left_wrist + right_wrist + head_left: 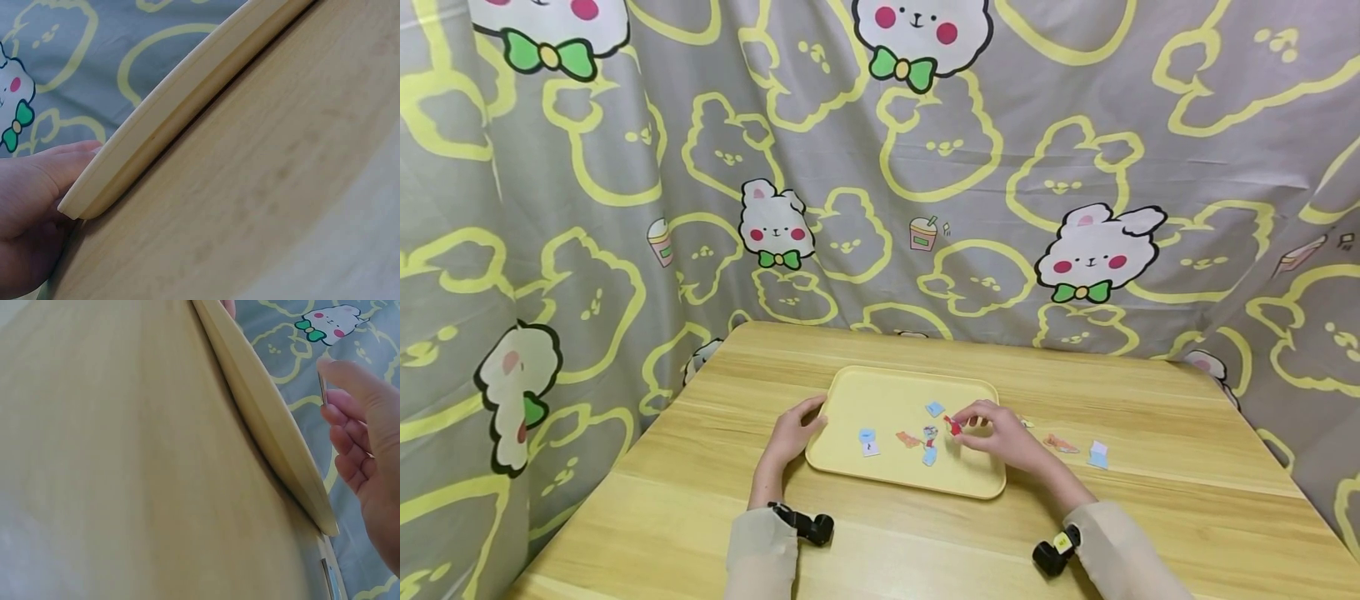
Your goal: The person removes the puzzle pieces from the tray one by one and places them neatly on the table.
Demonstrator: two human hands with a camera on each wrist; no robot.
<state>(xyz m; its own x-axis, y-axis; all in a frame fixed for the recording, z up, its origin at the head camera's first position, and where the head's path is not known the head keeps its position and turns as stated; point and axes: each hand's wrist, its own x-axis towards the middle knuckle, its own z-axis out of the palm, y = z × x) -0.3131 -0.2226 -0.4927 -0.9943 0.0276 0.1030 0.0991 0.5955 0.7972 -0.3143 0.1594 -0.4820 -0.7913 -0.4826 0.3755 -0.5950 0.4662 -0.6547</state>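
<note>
A pale yellow tray lies on the wooden table. My left hand holds its left end; in the left wrist view, the fingers wrap the rim. Over the tray's right part, my right hand pinches a small red flat piece between thumb and fingertips. The right wrist view shows that piece edge-on, as a thin sliver. Several flat pieces lie in the tray: a blue one, a blue-and-white one, an orange one and a blue-and-red cluster.
Right of the tray, an orange piece and a blue-and-white piece lie on the table. Another small piece shows partly beside the right hand. A grey curtain with rabbit prints hangs behind the table.
</note>
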